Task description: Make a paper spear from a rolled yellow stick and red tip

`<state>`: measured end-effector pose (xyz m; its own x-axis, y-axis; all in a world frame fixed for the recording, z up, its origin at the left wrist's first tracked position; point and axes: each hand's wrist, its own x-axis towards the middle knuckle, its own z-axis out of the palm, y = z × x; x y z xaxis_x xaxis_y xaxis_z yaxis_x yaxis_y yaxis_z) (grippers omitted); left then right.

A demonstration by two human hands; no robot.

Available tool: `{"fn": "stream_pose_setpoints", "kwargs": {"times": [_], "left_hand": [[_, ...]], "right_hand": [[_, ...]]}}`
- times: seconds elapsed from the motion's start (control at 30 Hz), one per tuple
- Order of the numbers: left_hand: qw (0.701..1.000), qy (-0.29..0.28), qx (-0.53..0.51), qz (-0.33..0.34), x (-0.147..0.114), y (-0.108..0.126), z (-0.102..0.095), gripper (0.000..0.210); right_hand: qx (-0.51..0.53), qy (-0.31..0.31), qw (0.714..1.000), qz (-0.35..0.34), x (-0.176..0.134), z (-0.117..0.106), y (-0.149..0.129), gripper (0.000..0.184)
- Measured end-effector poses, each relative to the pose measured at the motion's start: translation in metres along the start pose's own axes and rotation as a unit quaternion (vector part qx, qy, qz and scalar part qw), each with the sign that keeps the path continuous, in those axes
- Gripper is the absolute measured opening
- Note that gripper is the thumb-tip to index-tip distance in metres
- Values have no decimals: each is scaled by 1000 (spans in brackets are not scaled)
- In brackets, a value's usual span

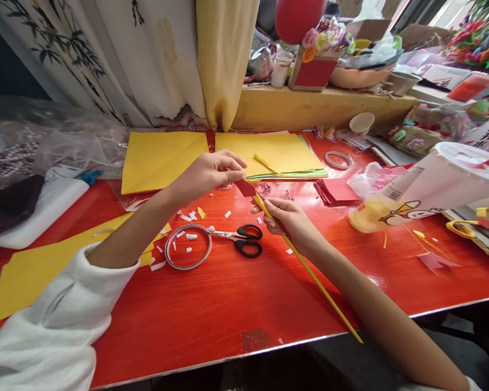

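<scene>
My left hand (220, 171) is closed in a pinch, its fingertips at the upper end of a small red paper piece (245, 188). That piece sits at the top of a thin yellow stick (321, 289), which looks like tightly rolled paper. Lower down, the fingers of my right hand (289, 221) are wrapped round the stick near its upper end. It slants down to the right, its lower tip passing over the table's front edge. Black-handled scissors (248, 240) lie below my hands, beside a roll of tape (188, 266).
Yellow paper sheets (163, 160) lie at the back, with a second stack (269, 152) beside them. More yellow strips (52, 266) are at left. Red paper squares (337, 190) and a large drink cup (427, 187) stand right. White scraps are scattered over the red table (195, 331).
</scene>
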<state>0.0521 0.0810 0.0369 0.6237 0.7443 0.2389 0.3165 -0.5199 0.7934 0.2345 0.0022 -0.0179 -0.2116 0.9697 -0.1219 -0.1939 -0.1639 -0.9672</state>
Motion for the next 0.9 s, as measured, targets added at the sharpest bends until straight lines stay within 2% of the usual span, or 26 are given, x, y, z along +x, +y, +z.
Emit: {"fn": "stream_pose_setpoints", "kwargs": {"times": [0.2, 0.47, 0.77, 0.9], "left_hand": [[999, -46, 17, 4, 2, -3, 10, 20], [999, -42, 3, 4, 2, -5, 20, 17], [999, -21, 36, 30, 3, -9, 17, 16], [998, -29, 38, 36, 4, -11, 16, 16]], "right_hand": [[35, -7, 999, 30, -2, 5, 0, 19], [76, -20, 996, 35, -2, 7, -2, 36], [59, -33, 997, 35, -4, 5, -1, 34], [50, -31, 997, 50, -3, 5, 0, 33]]}}
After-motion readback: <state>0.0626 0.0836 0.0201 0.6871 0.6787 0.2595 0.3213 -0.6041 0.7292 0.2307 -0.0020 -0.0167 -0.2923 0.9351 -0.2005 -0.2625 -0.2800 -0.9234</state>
